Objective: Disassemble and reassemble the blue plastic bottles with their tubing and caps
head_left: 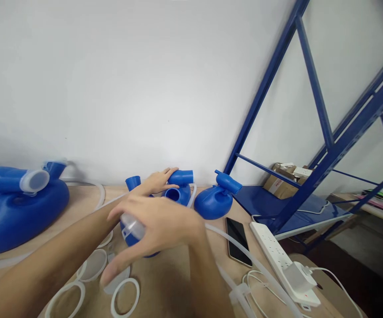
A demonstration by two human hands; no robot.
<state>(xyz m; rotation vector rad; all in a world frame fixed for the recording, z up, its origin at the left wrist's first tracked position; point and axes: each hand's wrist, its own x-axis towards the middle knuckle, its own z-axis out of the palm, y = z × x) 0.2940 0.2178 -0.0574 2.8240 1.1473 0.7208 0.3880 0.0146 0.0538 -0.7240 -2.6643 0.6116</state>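
My left hand (155,182) reaches toward the wall, its thumb and fingers around the near end of the neck of a blue plastic bottle (183,177). Nearer to the camera, my right hand (163,223) hangs over the table, slightly blurred, with thumb and fingers spread and nothing gripped. Partly hidden behind it is another blue bottle (129,238) with a translucent cap (133,226). White rings (137,297) and translucent lids (93,265) lie below my hands.
Large blue bottles (22,212) with translucent caps lie at left. Another blue bottle (214,203) stands right of centre, near a phone (237,242), clear tubing (260,267) and a power strip (271,249) with a charger. A blue metal rack (320,92) rises at right.
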